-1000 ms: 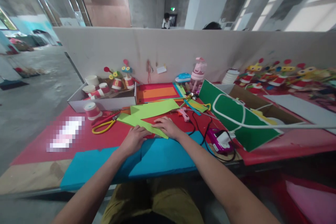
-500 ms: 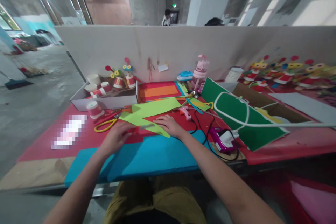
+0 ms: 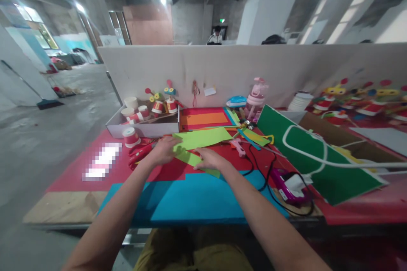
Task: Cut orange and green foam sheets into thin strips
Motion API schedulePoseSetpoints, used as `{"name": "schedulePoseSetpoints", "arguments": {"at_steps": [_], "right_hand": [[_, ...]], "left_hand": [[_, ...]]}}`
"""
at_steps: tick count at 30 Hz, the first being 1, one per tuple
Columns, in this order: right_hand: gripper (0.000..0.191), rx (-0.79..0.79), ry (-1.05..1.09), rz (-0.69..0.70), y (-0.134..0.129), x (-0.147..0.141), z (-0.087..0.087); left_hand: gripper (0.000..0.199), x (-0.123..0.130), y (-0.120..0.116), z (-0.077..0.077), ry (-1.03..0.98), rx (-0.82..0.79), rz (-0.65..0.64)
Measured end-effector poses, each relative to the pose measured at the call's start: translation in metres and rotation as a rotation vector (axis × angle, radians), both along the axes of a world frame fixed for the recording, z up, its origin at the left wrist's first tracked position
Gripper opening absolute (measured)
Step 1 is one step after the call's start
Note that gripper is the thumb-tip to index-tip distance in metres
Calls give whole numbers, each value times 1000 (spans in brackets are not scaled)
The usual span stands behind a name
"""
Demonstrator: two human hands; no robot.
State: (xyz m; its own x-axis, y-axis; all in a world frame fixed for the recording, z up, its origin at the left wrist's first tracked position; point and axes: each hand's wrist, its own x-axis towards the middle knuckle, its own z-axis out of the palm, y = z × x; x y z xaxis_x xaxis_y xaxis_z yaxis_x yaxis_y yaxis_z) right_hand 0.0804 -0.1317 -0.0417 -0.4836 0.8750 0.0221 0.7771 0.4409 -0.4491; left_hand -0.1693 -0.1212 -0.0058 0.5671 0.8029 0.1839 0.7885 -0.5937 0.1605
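Note:
My left hand [image 3: 163,151] rests with its fingers extended over the left end of a light green paper sheet [image 3: 206,139]. Under my right hand [image 3: 211,159], a narrower green paper strip [image 3: 187,158] lies at a slant; the thumb and fingers are spread over it. Both papers are on red sheets, behind a blue sheet [image 3: 190,199] at the table's front edge. Beside my left wrist is a red-handled tool [image 3: 140,153], partly covered, with a bit of yellow showing under it. A pink glue gun [image 3: 238,147] lies right of my right hand.
A white box [image 3: 143,129] holds paper-cup figures at the left, with a paper cup [image 3: 131,137] before it. Right are a purple power strip [image 3: 291,188], black cables, a green board [image 3: 314,161] and a white tube frame [image 3: 343,162]. A pink bottle [image 3: 257,97] stands behind.
My left hand has moved forward and right onto the green paper, now covering most of the yellow-handled scissors. My right hand's thumb and fingers are spread wider. The camera view has shifted left and up.

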Motion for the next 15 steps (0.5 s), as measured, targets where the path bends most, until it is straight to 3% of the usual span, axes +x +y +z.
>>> {"name": "schedulePoseSetpoints", "arguments": {"at_steps": [2, 7, 11, 15], "right_hand": [[65, -12, 1, 10, 0, 1, 1], [52, 114, -20, 7, 3, 4, 14], [29, 355, 402, -173, 22, 6, 32], [34, 495, 817, -465, 34, 2, 34]], "left_hand": [[59, 23, 14, 2, 68, -146, -111], [37, 47, 28, 0, 190, -244, -19], [17, 37, 24, -4, 159, -265, -32], [44, 25, 19, -3, 147, -231, -38]]}}
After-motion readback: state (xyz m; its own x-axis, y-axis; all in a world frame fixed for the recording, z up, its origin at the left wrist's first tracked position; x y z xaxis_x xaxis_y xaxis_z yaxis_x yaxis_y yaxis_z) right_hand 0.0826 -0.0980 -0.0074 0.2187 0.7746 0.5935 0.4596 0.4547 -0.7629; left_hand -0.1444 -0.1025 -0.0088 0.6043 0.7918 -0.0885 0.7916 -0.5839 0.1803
